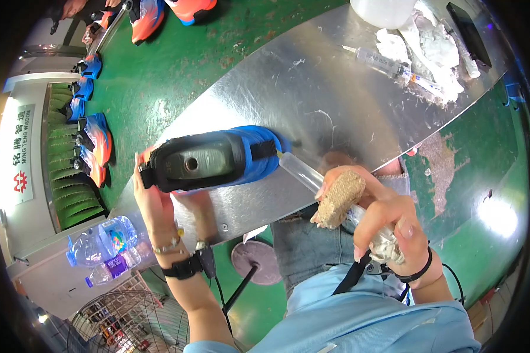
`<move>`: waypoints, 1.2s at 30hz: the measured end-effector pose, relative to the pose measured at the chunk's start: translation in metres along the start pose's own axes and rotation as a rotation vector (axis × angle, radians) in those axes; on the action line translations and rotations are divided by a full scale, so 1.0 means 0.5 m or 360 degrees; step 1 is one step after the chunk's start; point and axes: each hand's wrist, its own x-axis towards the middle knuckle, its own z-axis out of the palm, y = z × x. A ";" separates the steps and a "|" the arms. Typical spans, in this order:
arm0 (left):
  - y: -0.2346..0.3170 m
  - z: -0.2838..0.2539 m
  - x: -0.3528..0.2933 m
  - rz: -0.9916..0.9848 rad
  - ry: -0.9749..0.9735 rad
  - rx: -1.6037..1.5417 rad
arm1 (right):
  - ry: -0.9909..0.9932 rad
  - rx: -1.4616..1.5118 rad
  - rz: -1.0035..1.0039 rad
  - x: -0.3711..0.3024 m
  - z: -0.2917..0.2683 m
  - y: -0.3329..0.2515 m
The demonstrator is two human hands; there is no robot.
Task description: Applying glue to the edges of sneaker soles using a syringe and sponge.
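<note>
A blue sports shoe (259, 154) with a black collar lies over the metal table, toe to the right. A dark greenish shoe last (215, 160) with a round hole fills its opening. My left hand (153, 197) grips the shoe at the heel, fingers partly hidden beneath it. A clear syringe (301, 171) is in my right hand (394, 217), its tip at the shoe's toe, touching or very near. Around the syringe, at my fingers, sits a rough tan wrap or pad (341, 200). Crumpled white tissue (386, 246) shows at my palm.
On the metal table (241, 97) lie another syringe (386, 63), a heap of white tissue (433, 56), a white container (383, 13) and a black phone (469, 34). Plastic bottles (103, 241) stand lower left, above a fan cage (123, 320). Shoes (95, 138) line the left; another person's hands (73, 8) show beyond.
</note>
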 end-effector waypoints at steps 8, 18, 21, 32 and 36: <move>0.036 -0.036 -0.278 -0.0585 0.0055 -0.0213 | 0.0058 -0.0113 0.0116 0.006 0.013 -0.003; -0.021 0.051 -0.376 -0.1064 -0.0562 -0.0542 | 0.0290 0.0181 0.0370 -0.030 0.044 -0.031; -0.033 0.063 -0.378 -0.1051 -0.0599 -0.0585 | 0.0257 0.0084 0.0404 -0.047 0.050 -0.044; -0.064 0.138 -0.392 -0.1071 -0.0686 -0.1069 | 0.0082 -0.0022 0.0535 -0.080 0.057 -0.103; -0.101 0.195 -0.395 -0.1147 -0.0909 -0.1594 | 0.0179 0.0024 0.0352 -0.108 0.060 -0.129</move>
